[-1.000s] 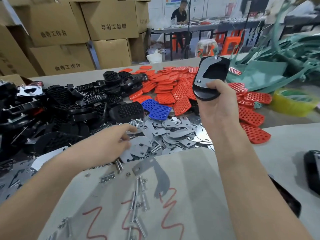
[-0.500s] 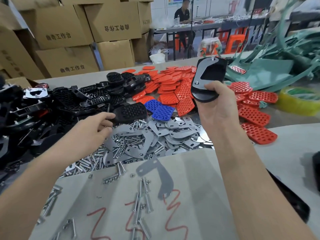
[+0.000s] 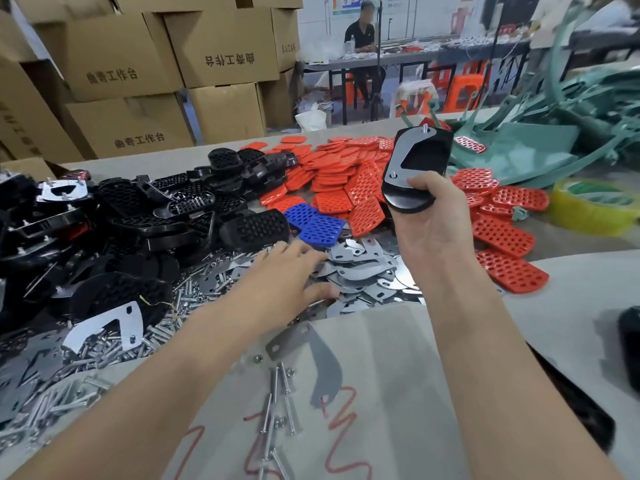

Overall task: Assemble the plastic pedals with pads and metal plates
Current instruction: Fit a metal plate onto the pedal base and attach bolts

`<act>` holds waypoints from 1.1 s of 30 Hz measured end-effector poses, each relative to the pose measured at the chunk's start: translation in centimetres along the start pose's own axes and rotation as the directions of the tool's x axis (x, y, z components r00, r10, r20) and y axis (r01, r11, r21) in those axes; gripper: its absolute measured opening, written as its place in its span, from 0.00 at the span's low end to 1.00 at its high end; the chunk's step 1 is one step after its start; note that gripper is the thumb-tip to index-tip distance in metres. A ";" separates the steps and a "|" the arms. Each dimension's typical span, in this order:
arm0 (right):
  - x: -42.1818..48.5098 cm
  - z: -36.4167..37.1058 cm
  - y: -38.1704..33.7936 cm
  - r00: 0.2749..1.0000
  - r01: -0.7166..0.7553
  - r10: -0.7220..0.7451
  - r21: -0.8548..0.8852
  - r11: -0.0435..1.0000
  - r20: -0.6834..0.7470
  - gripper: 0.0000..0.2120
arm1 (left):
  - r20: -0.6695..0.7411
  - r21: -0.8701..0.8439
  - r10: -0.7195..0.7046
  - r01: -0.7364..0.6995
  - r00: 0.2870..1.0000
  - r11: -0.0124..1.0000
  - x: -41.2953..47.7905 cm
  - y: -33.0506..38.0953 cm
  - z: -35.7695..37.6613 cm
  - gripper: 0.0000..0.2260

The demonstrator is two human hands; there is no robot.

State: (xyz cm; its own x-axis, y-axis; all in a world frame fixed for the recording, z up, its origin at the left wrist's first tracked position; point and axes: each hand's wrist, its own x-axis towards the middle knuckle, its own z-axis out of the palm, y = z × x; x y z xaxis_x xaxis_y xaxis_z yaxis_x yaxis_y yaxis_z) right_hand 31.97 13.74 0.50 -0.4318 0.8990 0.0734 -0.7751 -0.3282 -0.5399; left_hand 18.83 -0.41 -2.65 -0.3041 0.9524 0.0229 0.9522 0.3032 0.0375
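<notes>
We held a pedal above the cluttered grey work table point(image 3: 391, 341).
A heap of black perforated plastic pedals point(image 3: 131, 216) lay at our left, a spread of red perforated pads point(image 3: 346, 181) beyond, and a pile of flat silvery metal plates point(image 3: 360, 268) between them. Our right hand point(image 3: 429, 220) gripped the lower end of a black plastic pedal with a metal plate on it point(image 3: 427, 159), held raised and upright above the red pads. Our left hand point(image 3: 287, 271) rested on the plate pile, fingers spread and nearly straight, gripping nothing. Loose steel screws point(image 3: 280, 410) lay nearest us.
</notes>
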 end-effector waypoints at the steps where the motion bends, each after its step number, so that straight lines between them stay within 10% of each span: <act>1: 0.0 0.0 0.1 1.000 -0.004 0.004 -0.004 1.000 -0.001 0.16 | -0.036 0.051 0.008 -0.006 0.999 0.999 0.2 -0.2 -0.1 0.22; 5: 0.2 0.0 0.4 1.000 -0.016 0.016 0.001 1.000 0.003 0.17 | -0.200 0.178 0.133 -0.097 0.971 0.979 -0.4 -1.7 -0.4 0.14; 11: -0.1 0.2 0.8 1.000 -0.022 0.023 -0.031 0.999 0.015 0.17 | -0.391 -0.561 -0.368 0.099 0.844 0.822 -1.2 -5.0 -2.3 0.12; 15: 0.0 -0.1 0.4 1.000 -0.017 0.016 -0.035 0.999 -0.017 0.18 | -0.364 -0.410 -0.407 0.248 0.838 0.878 -0.2 -4.8 -1.6 0.12; 20: 0.4 -0.7 -0.5 0.997 0.032 -0.031 0.012 0.999 -0.070 0.21 | -0.210 -0.225 0.041 -0.090 0.977 0.970 2.8 0.4 1.1 0.22; 27: 0.2 -1.0 -0.5 0.998 0.014 -0.012 0.032 0.999 -0.068 0.23 | -0.131 0.045 0.107 -0.102 0.986 0.994 3.9 -1.0 0.4 0.17; 33: 0.2 -0.7 0.0 0.999 -0.009 0.009 0.015 1.000 -0.050 0.22 | -0.450 -0.547 -0.312 0.018 0.837 0.837 1.9 -3.5 -2.3 0.12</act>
State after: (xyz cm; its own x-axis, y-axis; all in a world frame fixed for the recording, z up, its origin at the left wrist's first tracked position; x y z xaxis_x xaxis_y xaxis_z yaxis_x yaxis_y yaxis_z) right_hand 32.17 14.08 -0.08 -0.4153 0.9093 0.0260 -0.7781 -0.3402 -0.5280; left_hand 14.84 0.26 -0.44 -0.5644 0.6875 0.4570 0.7760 0.2529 0.5779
